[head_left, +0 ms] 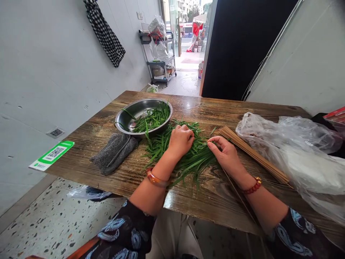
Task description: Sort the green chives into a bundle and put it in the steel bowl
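Note:
Long flat green leaves, which look like garlic chives, lie in a loose pile on the wooden table. My left hand rests over the pile with its fingers curled into the leaves; the fingertips are partly hidden. Just right of it, my right hand pinches a thin skewer between thumb and fingers. The skewer slants under my palm toward the near table edge, and its upper end is close to the leaves. Beyond my right hand lies a bundle of bamboo skewers.
A steel bowl holding more cut leaves stands behind the pile. A grey mesh cloth lies left of it. Clear plastic bags cover the table's right side. A green QR-code card sits at the left edge. Further off stands a cart.

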